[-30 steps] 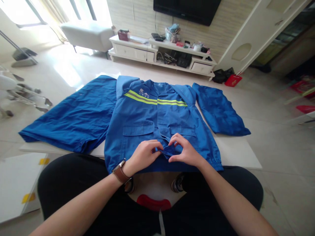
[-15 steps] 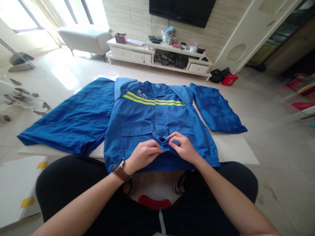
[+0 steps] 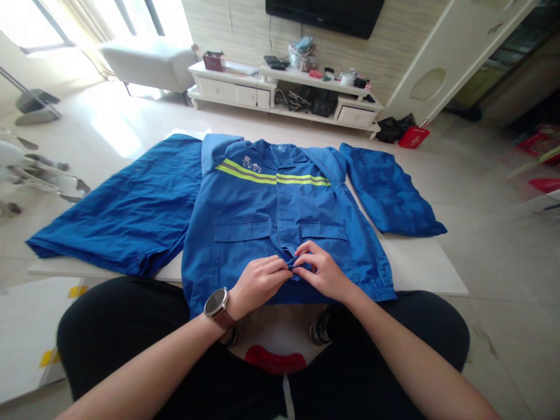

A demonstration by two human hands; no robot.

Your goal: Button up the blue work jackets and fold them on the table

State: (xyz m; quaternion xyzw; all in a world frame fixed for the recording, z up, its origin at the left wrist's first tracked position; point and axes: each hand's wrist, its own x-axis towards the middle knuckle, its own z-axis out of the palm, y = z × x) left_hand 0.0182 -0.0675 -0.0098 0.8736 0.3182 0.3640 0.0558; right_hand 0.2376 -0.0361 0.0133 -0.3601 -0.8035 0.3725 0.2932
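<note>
A blue work jacket (image 3: pixel 245 204) with a yellow-green reflective stripe (image 3: pixel 251 174) across its chest lies front up, collar away from me. At the lower end of its front placket, my left hand (image 3: pixel 265 280) pinches the cloth with thumb and fingertips. My right hand (image 3: pixel 321 271) grips the same edge just to the right, the fingertips of both hands nearly touching. Whether a button or snap is between them is hidden. Blue folded cloth (image 3: pixel 126 204) lies left of the jacket, and another blue piece (image 3: pixel 391 189) lies on the right.
The jacket rests on a low white table (image 3: pixel 429 265) in front of my knees. Beyond it are a white TV cabinet (image 3: pixel 236 90) and a grey bench (image 3: pixel 149 64). A red bag (image 3: pixel 413 137) sits on the floor at right; white boards (image 3: pixel 35 332) are at lower left.
My left hand has moved slightly right and closed on the placket edge, against my right fingertips. The wrist with the watch has turned upward. The view has shifted slightly.
</note>
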